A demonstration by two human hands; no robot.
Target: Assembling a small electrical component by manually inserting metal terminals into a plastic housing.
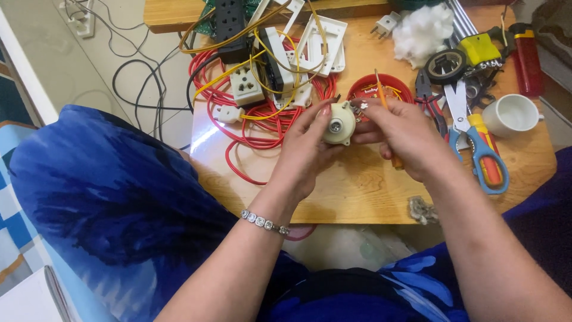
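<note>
Home repair bench: tangled wires (pixel 250 113), scissors (pixel 476 143).

Both forearms bare, no sleeves. Sparkly stone bracelet (pixel 266 222) just behind left hand (pixel 304 152). Blue patterned garment (pixel 107 197) beneath both arms. Right hand (pixel 405 137) ringless.

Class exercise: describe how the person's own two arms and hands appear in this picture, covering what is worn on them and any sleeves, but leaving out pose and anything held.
Both forearms are bare, with no gloves or sleeves on them. The left hand has a sparkling bracelet of clear square stones at the wrist and polished, reddish fingernails. The right hand shows no ring or watch, and its wrist is plain. Blue patterned clothing shows below the arms.
</note>
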